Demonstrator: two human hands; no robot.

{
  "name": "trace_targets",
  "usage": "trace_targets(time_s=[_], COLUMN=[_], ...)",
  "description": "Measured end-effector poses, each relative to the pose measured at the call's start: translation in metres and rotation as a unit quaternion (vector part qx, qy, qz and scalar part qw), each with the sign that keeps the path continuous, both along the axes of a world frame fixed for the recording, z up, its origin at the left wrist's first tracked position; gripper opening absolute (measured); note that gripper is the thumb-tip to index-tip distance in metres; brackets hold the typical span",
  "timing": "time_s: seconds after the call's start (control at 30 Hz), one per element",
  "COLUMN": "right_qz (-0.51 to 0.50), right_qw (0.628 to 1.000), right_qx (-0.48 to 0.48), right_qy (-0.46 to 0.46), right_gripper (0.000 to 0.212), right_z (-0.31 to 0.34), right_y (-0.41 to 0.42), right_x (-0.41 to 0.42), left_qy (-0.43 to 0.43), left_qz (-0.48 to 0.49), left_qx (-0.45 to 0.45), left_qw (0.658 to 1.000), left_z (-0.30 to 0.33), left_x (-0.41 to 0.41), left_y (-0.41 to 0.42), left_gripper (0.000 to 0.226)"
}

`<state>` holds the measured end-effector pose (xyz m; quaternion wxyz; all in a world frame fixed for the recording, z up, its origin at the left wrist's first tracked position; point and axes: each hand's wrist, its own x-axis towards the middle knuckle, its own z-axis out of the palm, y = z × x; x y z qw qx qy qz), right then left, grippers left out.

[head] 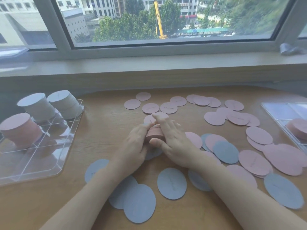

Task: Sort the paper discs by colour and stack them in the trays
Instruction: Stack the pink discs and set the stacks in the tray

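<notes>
Scanning from the left: clear tray (66, 165) with dividers sits on the bench (99, 113), holding one pink stack (20, 130) in a near compartment and two grey-white stacks (49, 105) behind it. So colours are already being kept apart by compartment.

Centre: left hand (134, 145) and right hand (171, 143) are cupped round a small pink pile (153, 132), fingers curled against its sides, thumbs at the near edge. Looks like squaring up the pile's edges so it goes into a tray as one neat block. My guess: gathering step, not yet carried.

Loose pink discs (167, 107) lie scattered beyond the hands and off to the right, many overlapping. Blue-grey discs (172, 183) lie nearer the person, under and between the forearms, a few mixed into the pink at right. Plenty left to sort, I'd say.

Far right: second clear tray (282, 110) at the bench edge, a short pink stack (299, 128) in it.

Bench is light wood grain, pushed up to a wide sill (149, 63). Window (166, 22) above shows buildings, trees, a yellow crane. Daylight, some blur at the edges.
</notes>
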<state>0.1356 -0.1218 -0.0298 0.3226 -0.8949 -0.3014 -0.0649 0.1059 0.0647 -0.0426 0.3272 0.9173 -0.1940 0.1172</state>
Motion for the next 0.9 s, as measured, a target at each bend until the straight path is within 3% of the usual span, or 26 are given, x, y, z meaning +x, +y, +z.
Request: trace_targets(time_s=[0.07,0.23,0.4,0.63,0.77,0.9], right_qz=[0.004,-0.031,-0.054,-0.085,-0.162,-0.214], right_qw=[1.000,0.998,0.981,0.978,0.979,0.966], right_qx=[0.001,-0.039,-0.173,-0.191,-0.095,0.084], right_qy=[0.020,0.042,0.070,-0.021,-0.073,-0.114], right_gripper=[0.075,0.032,0.044,0.024,0.013,0.015], right_z=[0.010,0.039,0.031,0.026,0.029,0.030], right_y=[-0.010,-0.060,-0.092,-0.089,-0.083,-0.071], right_x=[0.004,0.011,0.000,-0.001,-0.003,-0.007], left_qy=[-0.001,0.007,0.012,0.025,0.018,0.007], left_qz=[0.011,0.007,0.007,0.016,0.014,0.001], left_qx=[-0.006,-0.016,-0.013,-0.015,-0.023,-0.020], left_qw=[1.000,1.000,1.000,0.999,0.999,1.000], left_z=[0.000,0.004,0.006,0.005,0.005,0.005], left_x=[0.001,-0.001,-0.001,0.000,0.001,0.000], left_y=[0.001,-0.001,-0.003,-0.002,0.000,0.001], left_gripper=[0.061,0.051,0.050,0.054,0.049,0.044])
